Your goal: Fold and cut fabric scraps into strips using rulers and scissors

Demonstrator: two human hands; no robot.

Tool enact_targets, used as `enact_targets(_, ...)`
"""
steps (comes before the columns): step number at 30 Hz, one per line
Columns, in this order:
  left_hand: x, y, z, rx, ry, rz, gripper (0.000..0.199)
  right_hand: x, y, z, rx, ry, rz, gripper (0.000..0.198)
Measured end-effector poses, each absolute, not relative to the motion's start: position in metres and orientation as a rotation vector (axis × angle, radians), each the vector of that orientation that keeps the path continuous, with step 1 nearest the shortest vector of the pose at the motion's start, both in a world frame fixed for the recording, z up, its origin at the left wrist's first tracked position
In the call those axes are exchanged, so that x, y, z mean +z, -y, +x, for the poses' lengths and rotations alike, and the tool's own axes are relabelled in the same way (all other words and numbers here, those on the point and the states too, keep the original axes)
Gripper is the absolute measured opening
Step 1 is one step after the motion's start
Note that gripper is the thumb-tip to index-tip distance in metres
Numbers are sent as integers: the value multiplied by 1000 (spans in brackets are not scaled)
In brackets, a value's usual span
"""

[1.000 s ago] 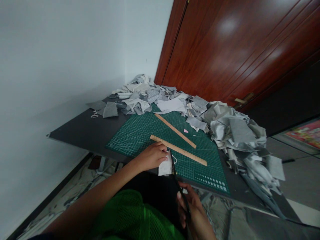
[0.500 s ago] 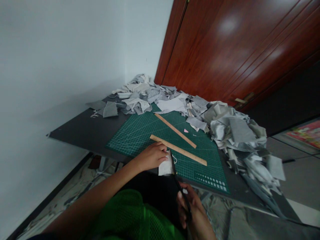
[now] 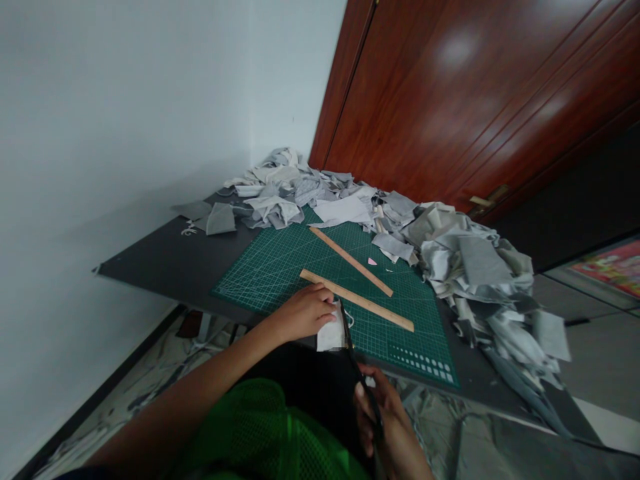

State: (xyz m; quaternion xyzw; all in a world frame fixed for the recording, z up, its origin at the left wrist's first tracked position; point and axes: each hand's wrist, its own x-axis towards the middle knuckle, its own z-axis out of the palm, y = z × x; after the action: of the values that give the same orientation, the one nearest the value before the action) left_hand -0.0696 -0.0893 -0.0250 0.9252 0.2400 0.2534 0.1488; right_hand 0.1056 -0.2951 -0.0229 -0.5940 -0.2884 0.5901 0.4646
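Observation:
Under the fingers of my left hand (image 3: 311, 311) is a small white piece of fabric (image 3: 329, 337), which hangs a little over the table's front edge. My left fingers are curled and hold it at its upper part. My right hand (image 3: 387, 417) is closed around the handles of dark scissors (image 3: 361, 373). Their blades point away from me and lie along the fabric's right edge. A thin white strip (image 3: 350, 319) curls just right of the blades. Beyond my left fingertips lies a wooden ruler (image 3: 360, 301), flat on the green cutting mat (image 3: 280, 260).
A second wooden ruler (image 3: 353, 261) lies farther back on the mat, near a small pink scrap (image 3: 372, 261). Heaps of grey and white fabric scraps (image 3: 470, 267) line the back and right of the dark table (image 3: 155, 270). Behind stand a white wall (image 3: 125, 100) and a reddish wooden door (image 3: 450, 100).

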Motion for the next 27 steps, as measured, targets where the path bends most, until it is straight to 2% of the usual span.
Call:
enact_targets(4, -24, 89, -70, 719, -695, 2661, 9, -29, 297, 109, 1447, 724, -1441, 67)
enact_targets(27, -23, 89, -69, 726, -670, 2649, 9, -35, 303, 106, 1342, 703, -1483, 73)
